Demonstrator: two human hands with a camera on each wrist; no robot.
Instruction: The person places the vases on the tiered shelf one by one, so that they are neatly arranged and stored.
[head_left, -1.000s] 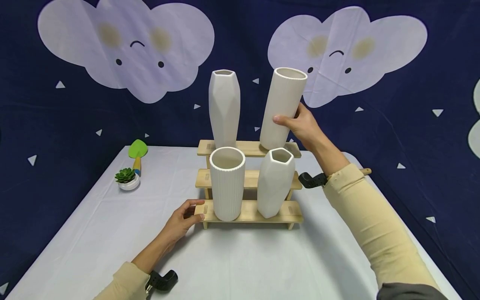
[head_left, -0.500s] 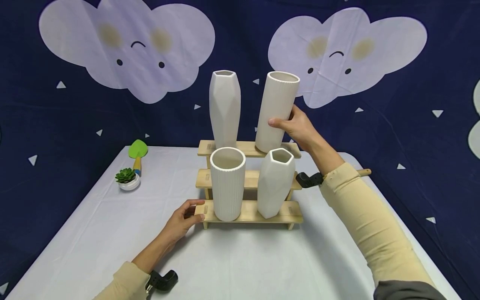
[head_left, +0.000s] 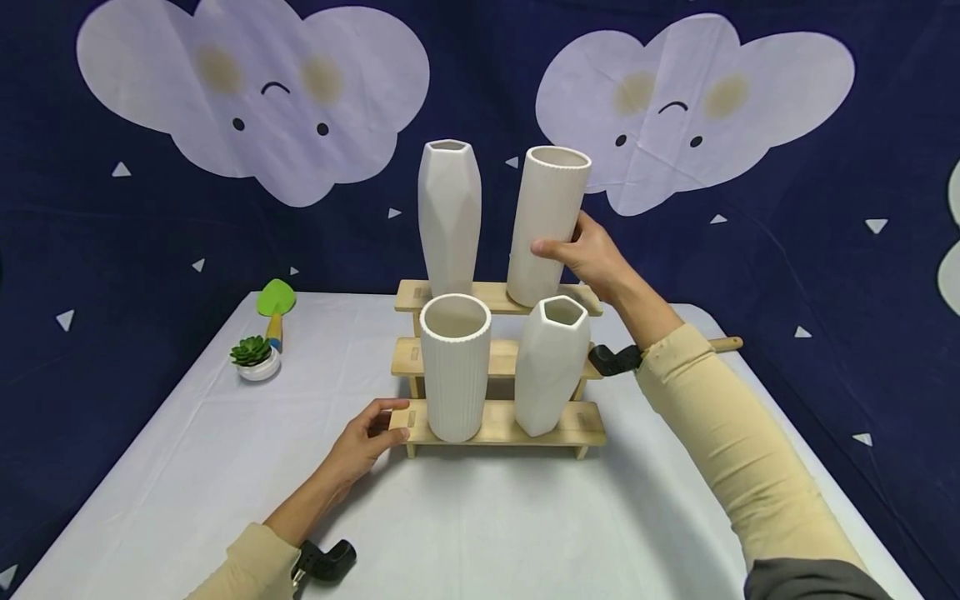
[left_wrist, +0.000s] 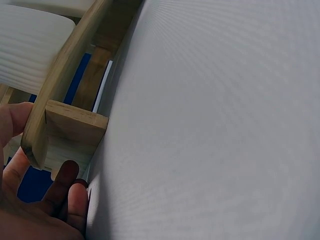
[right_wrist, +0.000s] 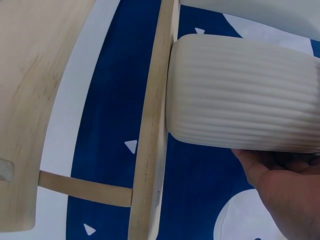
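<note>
My right hand [head_left: 596, 254] grips a tall white ribbed cylinder vase [head_left: 547, 217] low on its right side, thumb across the front. Its base meets the top plank of the wooden tiered stand [head_left: 498, 425], and it leans slightly right. In the right wrist view the ribbed vase [right_wrist: 240, 92] sits right against the plank. My left hand [head_left: 363, 446] pinches the left end of the stand's lowest plank; the left wrist view has thumb and fingers [left_wrist: 75, 200] about that plank end. A faceted white vase [head_left: 450, 217] stands on the top tier at left.
On the lowest tier are a shorter ribbed vase [head_left: 455, 375] and a faceted vase [head_left: 551, 367]. A potted succulent [head_left: 255, 358] and a green toy shovel [head_left: 276, 304] lie far left. A wooden handle tip [head_left: 726, 343] shows behind the right forearm.
My right hand has moved the ribbed vase left and slightly down along the top plank, and the vase has become more upright. The left hand has stayed put.
</note>
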